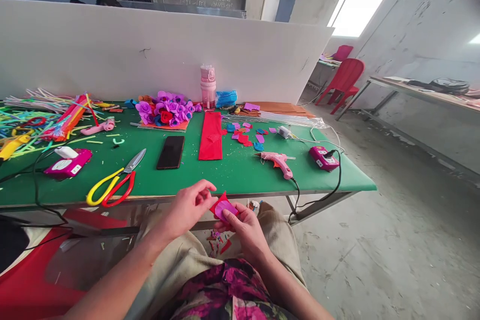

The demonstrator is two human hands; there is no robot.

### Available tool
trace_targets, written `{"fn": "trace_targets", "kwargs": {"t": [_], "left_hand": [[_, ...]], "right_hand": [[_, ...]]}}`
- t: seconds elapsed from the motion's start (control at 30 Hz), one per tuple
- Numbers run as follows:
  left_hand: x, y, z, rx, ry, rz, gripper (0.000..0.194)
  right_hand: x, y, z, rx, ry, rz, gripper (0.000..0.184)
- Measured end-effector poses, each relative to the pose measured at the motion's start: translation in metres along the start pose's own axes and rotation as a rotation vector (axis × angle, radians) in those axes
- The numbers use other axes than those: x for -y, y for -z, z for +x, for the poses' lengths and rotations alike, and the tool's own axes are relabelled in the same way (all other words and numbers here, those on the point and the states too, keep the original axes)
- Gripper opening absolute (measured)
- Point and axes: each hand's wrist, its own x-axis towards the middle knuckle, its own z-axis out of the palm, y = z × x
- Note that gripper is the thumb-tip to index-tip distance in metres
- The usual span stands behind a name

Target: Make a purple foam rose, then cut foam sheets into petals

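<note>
just past the near edge of the surface (195, 177), above the seated person's lap, the right hand (245, 230) pinches a purple piece (224, 210) laid over a red piece (223, 196), thumb on top, fingers gripping both. the left hand (189, 210) is close beside them, its fingers bent; from where i stand i can't tell whether its tips touch the red.

on the green, ahead of the hands, lies a red strip (210, 137), with a phone (170, 152) to its left and scissors (127, 169) farther left, blades pointing away from the person. right of the strip are small scraps (243, 138) in red, purple and blue, and nearer the person a pink glue gun (278, 160) lies on its side, its cord dropping over the edge. at the back, purple flowers (176, 110) with a few red ones are heaped beside a pink bottle (208, 87), and a blue packet (226, 98) sits just right of the bottle.
</note>
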Motion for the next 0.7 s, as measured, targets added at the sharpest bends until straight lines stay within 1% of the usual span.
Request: {"fn": "trace_targets", "kwargs": {"t": [0.07,0.1,0.17,0.23,0.3,0.37,0.43,0.6,0.7], "left_hand": [[0.011,0.003,-0.001,-0.053,0.023,-0.047,0.024],[0.015,0.003,-0.003,-0.051,0.038,-0.067,0.027],[0.018,-0.002,-0.008,0.007,0.06,-0.097,0.028],[0.016,-0.011,-0.013,0.095,0.06,-0.148,0.026],[0.013,-0.021,-0.017,0.143,0.067,-0.229,0.024],[0.012,-0.028,-0.017,0.14,0.097,-0.32,0.022],[0.015,-0.03,-0.016,0.123,0.134,-0.395,0.023],[0.025,-0.027,-0.015,0.107,0.156,-0.486,0.024],[0.03,-0.026,-0.015,0.082,0.174,-0.515,0.024]], "right_hand": [[0.0,0.001,0.0,-0.029,-0.02,0.057,0.034],[0.0,0.002,0.0,-0.04,-0.027,0.079,0.033],[-0.001,0.002,0.0,-0.05,-0.032,0.116,0.032],[-0.004,0.001,0.0,-0.046,-0.033,0.135,0.029],[-0.008,0.0,-0.001,-0.032,-0.034,0.125,0.028],[-0.011,-0.001,-0.002,-0.02,-0.04,0.086,0.028],[-0.013,-0.001,-0.004,-0.018,-0.034,0.026,0.028],[-0.005,0.0,-0.005,-0.072,0.027,-0.062,0.028],[-0.001,-0.001,-0.005,-0.086,0.03,-0.079,0.03]]}}
